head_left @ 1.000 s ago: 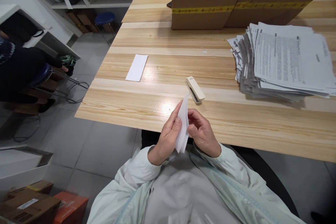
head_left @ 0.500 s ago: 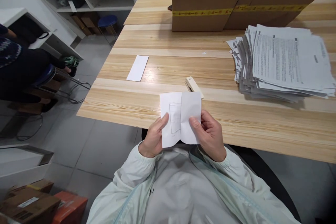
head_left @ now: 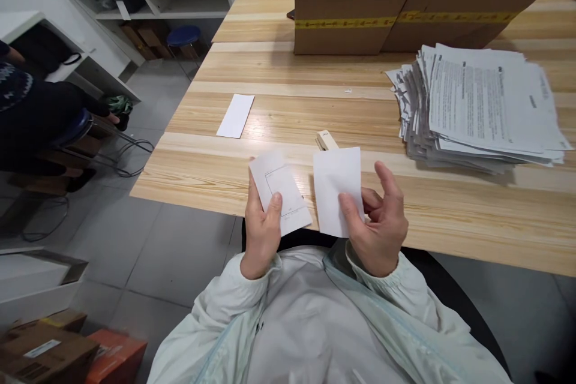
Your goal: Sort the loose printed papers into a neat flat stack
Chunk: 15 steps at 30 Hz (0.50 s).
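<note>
Head view | left hand pinches printed paper slip, low middle of frame | right hand pinches blank paper slip just beside, apart | both long ways up, over worktop edge | stapler behind.

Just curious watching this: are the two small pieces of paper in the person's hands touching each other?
Apart. The head view shows the printed slip in the left hand and the blank slip in the right hand, with bare table showing between them.
</note>
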Each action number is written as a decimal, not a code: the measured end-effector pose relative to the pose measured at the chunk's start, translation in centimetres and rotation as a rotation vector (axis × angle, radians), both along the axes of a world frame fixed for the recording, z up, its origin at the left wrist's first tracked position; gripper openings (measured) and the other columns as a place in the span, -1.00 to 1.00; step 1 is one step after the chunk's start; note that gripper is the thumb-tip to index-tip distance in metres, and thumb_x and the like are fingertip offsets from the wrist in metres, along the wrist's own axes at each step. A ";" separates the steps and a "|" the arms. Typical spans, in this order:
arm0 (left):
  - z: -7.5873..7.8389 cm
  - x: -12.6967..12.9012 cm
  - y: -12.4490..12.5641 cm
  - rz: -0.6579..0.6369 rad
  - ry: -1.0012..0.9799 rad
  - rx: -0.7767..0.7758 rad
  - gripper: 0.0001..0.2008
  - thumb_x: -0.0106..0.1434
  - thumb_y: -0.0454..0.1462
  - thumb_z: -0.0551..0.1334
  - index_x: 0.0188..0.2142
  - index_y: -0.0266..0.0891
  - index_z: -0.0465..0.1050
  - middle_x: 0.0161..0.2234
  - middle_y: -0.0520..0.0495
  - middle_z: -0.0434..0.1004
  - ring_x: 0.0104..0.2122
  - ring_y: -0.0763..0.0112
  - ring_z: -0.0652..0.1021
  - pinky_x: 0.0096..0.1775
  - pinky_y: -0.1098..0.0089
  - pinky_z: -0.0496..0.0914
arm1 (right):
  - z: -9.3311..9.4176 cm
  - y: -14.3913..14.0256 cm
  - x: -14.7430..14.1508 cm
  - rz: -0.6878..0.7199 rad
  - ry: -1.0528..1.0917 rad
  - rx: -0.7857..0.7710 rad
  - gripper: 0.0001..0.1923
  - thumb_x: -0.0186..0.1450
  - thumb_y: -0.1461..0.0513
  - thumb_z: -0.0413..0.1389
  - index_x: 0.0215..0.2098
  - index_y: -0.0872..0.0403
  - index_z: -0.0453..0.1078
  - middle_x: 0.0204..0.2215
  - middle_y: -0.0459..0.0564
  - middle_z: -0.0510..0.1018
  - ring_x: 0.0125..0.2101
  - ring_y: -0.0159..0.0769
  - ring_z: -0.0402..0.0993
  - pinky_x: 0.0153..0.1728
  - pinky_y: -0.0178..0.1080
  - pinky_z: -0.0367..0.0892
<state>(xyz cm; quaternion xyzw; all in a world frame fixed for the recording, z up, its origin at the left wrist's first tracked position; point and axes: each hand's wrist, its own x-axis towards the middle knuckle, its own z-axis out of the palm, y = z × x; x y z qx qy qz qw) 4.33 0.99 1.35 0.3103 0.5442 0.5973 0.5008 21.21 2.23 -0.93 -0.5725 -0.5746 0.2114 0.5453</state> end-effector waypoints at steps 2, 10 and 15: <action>0.0 0.7 -0.3 0.085 0.178 0.059 -0.14 0.32 -0.11 0.30 0.45 0.16 -0.17 0.46 0.04 0.04 0.45 0.17 0.07 0.38 0.18 0.11 | 0.1 -0.1 -0.8 0.005 -0.067 0.053 -0.29 0.29 0.20 0.24 0.37 -0.11 0.18 -0.13 0.00 0.63 -0.32 -0.30 0.56 -0.25 -0.22 0.51; -1.0 0.2 -0.5 0.018 0.467 0.066 -0.59 0.39 -0.14 0.18 0.22 0.10 0.44 0.13 -0.03 0.58 -0.02 0.20 0.60 0.16 0.24 0.37 | 1.4 0.6 -1.8 0.155 -0.133 0.033 -0.55 0.35 0.25 0.16 0.20 -0.08 0.38 -0.18 -0.04 0.57 -0.43 -0.39 0.42 -0.32 -0.26 0.46; -0.3 -0.1 -0.1 -0.021 0.626 0.119 -0.75 0.33 -0.22 0.24 -0.08 -0.02 0.67 -0.09 -0.07 0.71 -0.09 0.17 0.65 0.04 0.25 0.46 | 2.1 0.7 -2.4 0.194 -0.127 0.119 -0.63 0.37 0.30 0.14 0.14 -0.05 0.43 -0.22 -0.03 0.53 -0.37 -0.36 0.43 -0.28 -0.23 0.45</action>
